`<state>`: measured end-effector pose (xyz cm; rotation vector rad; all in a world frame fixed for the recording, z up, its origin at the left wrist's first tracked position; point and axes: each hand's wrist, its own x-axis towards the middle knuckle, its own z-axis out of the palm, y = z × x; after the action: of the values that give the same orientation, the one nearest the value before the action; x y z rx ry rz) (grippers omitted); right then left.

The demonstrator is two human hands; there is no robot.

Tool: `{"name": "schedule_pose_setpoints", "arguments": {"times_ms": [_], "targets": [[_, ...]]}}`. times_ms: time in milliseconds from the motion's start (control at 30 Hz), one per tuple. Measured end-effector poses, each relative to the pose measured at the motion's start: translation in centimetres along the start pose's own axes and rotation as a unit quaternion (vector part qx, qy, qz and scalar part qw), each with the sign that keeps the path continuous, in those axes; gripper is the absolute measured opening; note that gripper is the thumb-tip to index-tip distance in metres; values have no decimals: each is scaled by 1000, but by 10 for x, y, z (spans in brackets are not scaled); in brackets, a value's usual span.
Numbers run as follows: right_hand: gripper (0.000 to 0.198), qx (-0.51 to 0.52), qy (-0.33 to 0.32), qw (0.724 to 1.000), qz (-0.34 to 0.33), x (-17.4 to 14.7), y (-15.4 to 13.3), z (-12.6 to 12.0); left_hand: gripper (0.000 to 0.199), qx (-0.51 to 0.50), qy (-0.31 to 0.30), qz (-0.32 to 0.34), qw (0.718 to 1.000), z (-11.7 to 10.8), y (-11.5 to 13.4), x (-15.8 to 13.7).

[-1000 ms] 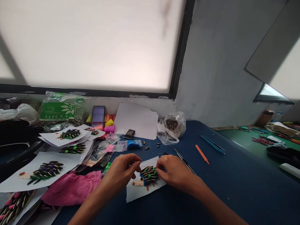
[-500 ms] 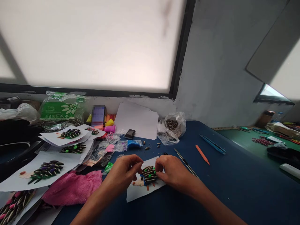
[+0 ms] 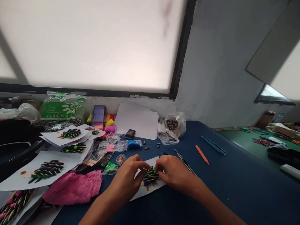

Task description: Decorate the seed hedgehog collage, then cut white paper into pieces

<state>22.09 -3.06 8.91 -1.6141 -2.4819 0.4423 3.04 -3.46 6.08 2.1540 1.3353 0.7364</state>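
Across the half-second, the left hand has slid rightward over the figure, now covering most of its head; the right hand has barely shifted. Left thumb and forefinger curve slightly apart, nothing visible between them; right fingertips bend close together at the figure's right edge, and whether they pinch anything I cannot tell. The figure lies on its sheet between both hands. Seeds cover the visible body, green balls sit among them, and orange legs are on, so it looks nearly complete, much like the purple-dotted hedgehog at left. Anything left is probably small touches around the balls; hands hide the rest.
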Motion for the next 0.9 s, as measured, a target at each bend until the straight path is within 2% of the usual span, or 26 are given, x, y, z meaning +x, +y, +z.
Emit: {"name": "schedule_pose_setpoints", "arguments": {"times_ms": [167,367,567,900], "targets": [[22,-7,-3,1000,-9,0,-1,-2,32,72,-17,58,996,10,5,-2],[27,-10,-14,1000,6,-2,-3,-7,39,103,-35,51,993,11,4,-1],[31,13,-14,1000,3,-3,-1,-6,36,126,-78,33,988,11,8,-2],[31,49,-12,999,-7,-3,-1,-7,35,132,-84,33,987,11,8,-1]]}}
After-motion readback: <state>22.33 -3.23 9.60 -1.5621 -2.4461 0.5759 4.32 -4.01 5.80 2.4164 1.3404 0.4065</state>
